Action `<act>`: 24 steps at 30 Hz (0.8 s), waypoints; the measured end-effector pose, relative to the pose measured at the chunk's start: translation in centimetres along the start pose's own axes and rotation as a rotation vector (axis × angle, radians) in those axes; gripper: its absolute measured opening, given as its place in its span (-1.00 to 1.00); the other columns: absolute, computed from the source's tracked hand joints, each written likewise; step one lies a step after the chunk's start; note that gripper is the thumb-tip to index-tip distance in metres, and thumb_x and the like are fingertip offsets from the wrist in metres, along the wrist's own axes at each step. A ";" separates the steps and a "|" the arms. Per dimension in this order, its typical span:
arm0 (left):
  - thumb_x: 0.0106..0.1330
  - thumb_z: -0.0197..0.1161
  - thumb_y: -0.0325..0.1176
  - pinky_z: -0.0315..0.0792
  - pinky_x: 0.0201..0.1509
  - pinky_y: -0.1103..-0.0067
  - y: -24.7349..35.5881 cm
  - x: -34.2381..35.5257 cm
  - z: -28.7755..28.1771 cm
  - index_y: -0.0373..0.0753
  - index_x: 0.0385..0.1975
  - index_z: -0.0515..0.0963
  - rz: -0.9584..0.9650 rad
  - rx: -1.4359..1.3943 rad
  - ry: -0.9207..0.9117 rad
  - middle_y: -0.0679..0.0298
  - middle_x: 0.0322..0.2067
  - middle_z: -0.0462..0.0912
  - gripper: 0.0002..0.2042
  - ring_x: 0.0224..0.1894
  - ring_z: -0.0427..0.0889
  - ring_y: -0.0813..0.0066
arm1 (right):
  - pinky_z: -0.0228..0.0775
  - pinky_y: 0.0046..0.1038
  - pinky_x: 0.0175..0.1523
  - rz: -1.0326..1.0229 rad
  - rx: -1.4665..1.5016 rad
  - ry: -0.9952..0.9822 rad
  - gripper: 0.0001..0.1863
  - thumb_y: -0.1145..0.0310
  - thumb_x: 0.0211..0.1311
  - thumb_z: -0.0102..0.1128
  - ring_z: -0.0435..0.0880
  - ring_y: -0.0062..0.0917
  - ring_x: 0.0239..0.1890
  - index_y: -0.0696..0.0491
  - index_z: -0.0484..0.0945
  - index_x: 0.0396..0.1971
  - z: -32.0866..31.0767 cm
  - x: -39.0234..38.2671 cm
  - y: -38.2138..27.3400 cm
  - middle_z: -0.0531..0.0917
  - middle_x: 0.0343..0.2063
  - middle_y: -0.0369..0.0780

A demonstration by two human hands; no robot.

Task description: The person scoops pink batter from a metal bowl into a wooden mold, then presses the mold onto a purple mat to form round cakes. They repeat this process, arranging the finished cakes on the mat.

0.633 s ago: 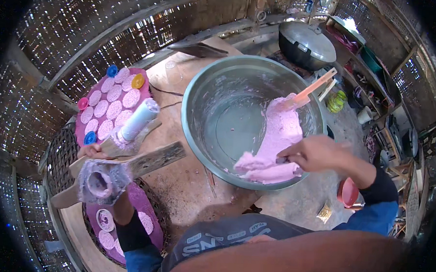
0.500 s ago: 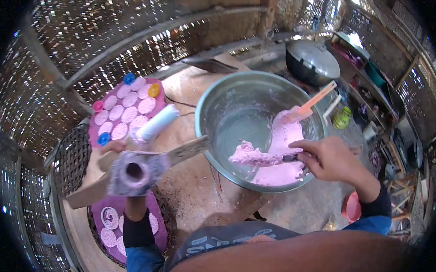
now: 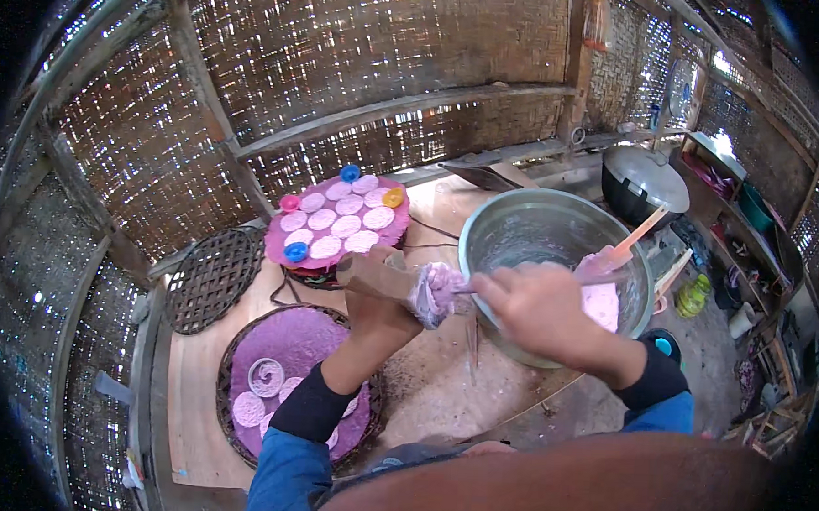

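Observation:
My left hand [image 3: 381, 320] is closed around a wooden hand press [image 3: 372, 277], tilted so that its round tube faces the basin. Pink dough [image 3: 442, 286] fills and smears the tube's mouth. Closed on a narrow, dough-coated tool, my right hand [image 3: 546, 309] holds the tool's end [image 3: 465, 289] against this dough; its exact kind is hidden. Below my right hand stands a large grey-green basin [image 3: 465, 249] with more pink dough [image 3: 601, 307] inside. An orange-handled spatula [image 3: 644, 227] leans in it.
At the left, a round woven tray [image 3: 228, 389] with purple cloth bears pink lacy discs and a ring. Behind it, another purple-covered tray [image 3: 277, 250] holds several discs and coloured plastic pieces. An openwork basket lid [image 3: 212, 282] lies beside them. A lidded pot [image 3: 646, 181] stands at the back right.
My right hand has carried the dough-loaded tool from the basin leftward to the press. My left hand has turned the press and moved it toward the basin. The view has shifted left.

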State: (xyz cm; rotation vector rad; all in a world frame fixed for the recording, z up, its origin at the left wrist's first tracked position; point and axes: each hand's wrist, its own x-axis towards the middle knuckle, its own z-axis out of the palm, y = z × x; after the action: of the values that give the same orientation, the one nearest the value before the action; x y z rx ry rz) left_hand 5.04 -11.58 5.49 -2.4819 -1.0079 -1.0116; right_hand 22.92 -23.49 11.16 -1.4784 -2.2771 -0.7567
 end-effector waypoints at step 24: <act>-0.09 0.40 -0.26 0.39 -0.35 0.55 -5.1 -3.3 -1.2 -0.23 -0.29 0.38 -0.192 -0.326 0.673 0.30 -0.47 0.48 -0.59 -0.40 0.51 0.48 | 0.38 -0.43 -0.44 0.639 0.692 0.408 -0.79 0.41 0.08 0.08 0.60 -0.27 -0.54 0.17 0.55 -0.29 7.6 -1.3 -11.6 0.58 -0.53 -0.03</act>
State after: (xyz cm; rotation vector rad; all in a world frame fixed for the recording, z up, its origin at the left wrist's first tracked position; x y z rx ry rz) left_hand -0.79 -10.11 4.03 -2.0106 -0.9070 -2.0249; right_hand 13.05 -23.73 1.42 -1.3976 -1.4037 -0.0444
